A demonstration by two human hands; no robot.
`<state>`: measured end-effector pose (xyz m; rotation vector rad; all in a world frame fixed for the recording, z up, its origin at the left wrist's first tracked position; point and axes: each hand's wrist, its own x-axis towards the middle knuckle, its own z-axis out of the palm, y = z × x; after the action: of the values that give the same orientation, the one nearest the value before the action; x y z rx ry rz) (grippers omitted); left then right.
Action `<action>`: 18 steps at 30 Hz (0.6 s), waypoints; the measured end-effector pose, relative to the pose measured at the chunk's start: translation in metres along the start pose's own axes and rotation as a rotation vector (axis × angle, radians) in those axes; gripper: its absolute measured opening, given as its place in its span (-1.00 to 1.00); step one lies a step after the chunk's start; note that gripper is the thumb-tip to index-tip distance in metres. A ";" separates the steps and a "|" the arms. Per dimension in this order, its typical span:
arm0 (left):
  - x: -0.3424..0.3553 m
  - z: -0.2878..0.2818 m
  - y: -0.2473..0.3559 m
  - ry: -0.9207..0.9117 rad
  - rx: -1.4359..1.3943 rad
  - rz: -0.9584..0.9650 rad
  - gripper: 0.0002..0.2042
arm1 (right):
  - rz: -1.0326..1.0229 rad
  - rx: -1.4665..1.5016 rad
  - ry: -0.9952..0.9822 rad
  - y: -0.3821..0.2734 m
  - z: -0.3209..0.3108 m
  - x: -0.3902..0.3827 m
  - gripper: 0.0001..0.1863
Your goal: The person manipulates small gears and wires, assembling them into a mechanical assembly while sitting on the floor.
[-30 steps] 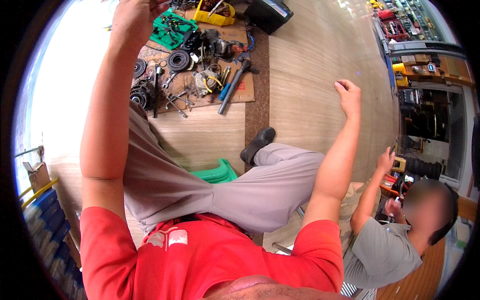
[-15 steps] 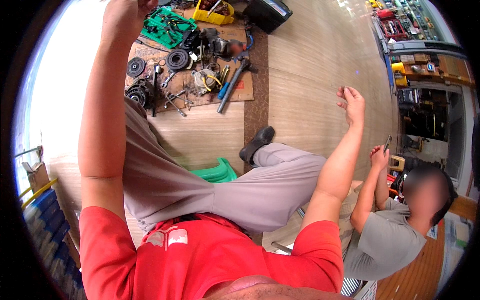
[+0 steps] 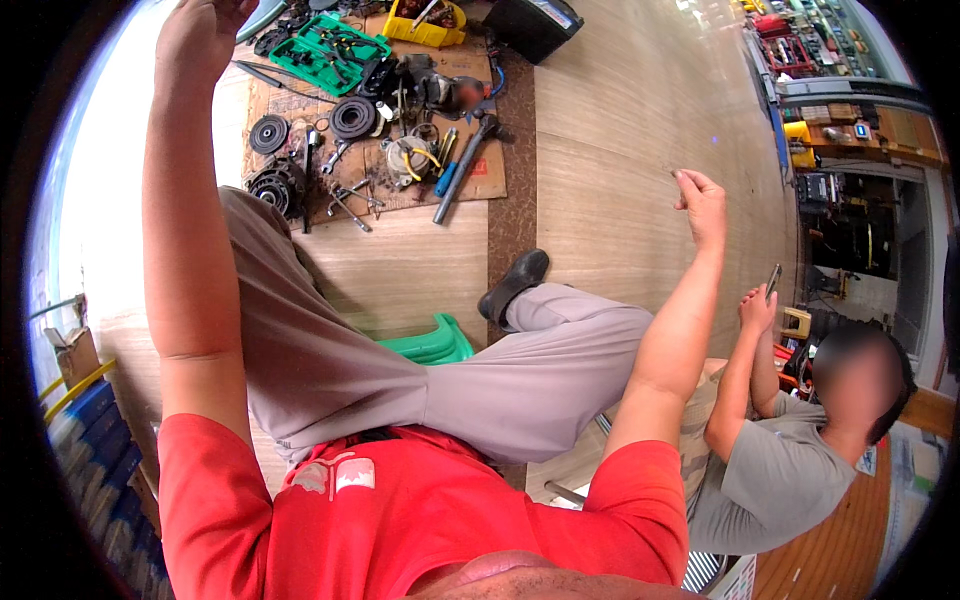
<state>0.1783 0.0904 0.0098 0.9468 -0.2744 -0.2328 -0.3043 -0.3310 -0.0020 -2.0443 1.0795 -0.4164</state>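
Observation:
My left hand (image 3: 200,40) is raised at the upper left, partly cut off by the top edge. Only bent fingers show there, so its grip is hidden. My right hand (image 3: 706,208) is held up over the floor at the right, thumb and fingers pinched together. A tiny dark speck shows at their tips, too small to name. Tools and parts lie on a flattened cardboard sheet (image 3: 415,196): a hammer (image 3: 466,168), a ribbed pulley (image 3: 352,118), a round disc (image 3: 268,134), a metal housing with yellow loops (image 3: 410,160) and a multi-arm wrench (image 3: 350,205). Neither hand touches them.
Beyond the sheet are an open green tool case (image 3: 328,55), a yellow bin (image 3: 425,25) and a black battery (image 3: 533,28). A green stool (image 3: 440,340) shows between my legs. At the right, a seated person (image 3: 775,470) holds a phone (image 3: 773,280). Boxes (image 3: 95,420) stand left.
My left hand and forearm have shifted left, uncovering more of the tool case and cardboard. The fingers of my right hand have drawn together into a tighter pinch.

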 end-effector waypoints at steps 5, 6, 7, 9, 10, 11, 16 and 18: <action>-0.006 0.000 0.011 0.063 0.062 0.002 -0.84 | -0.197 -0.382 0.002 0.003 0.015 0.003 -0.73; -0.005 -0.001 0.014 0.064 0.066 0.004 -0.83 | -0.262 -0.422 -0.020 0.008 0.016 0.005 -0.74; -0.005 -0.001 0.014 0.066 0.068 0.000 -0.83 | -0.323 -0.466 -0.044 0.008 0.019 0.005 -0.74; -0.003 -0.007 0.014 0.089 0.095 0.010 -0.81 | -0.282 -0.535 -0.078 0.011 0.023 0.002 -0.75; -0.001 -0.011 0.014 0.110 0.117 0.025 -0.81 | -0.262 -0.571 -0.093 0.010 0.024 0.000 -0.75; 0.001 -0.014 0.015 0.130 0.139 0.040 -0.80 | -0.294 -0.589 -0.084 0.013 0.024 0.000 -0.75; -0.001 -0.018 0.019 0.145 0.114 0.070 -0.81 | -0.287 -0.676 0.032 0.043 0.015 0.001 -0.73; -0.005 -0.013 0.020 0.145 0.117 0.080 -0.82 | -0.265 -0.686 0.086 0.055 0.007 0.004 -0.71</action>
<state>0.1790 0.1136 0.0188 1.0607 -0.1930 -0.0745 -0.3281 -0.3497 -0.0487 -2.8169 1.1016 -0.2859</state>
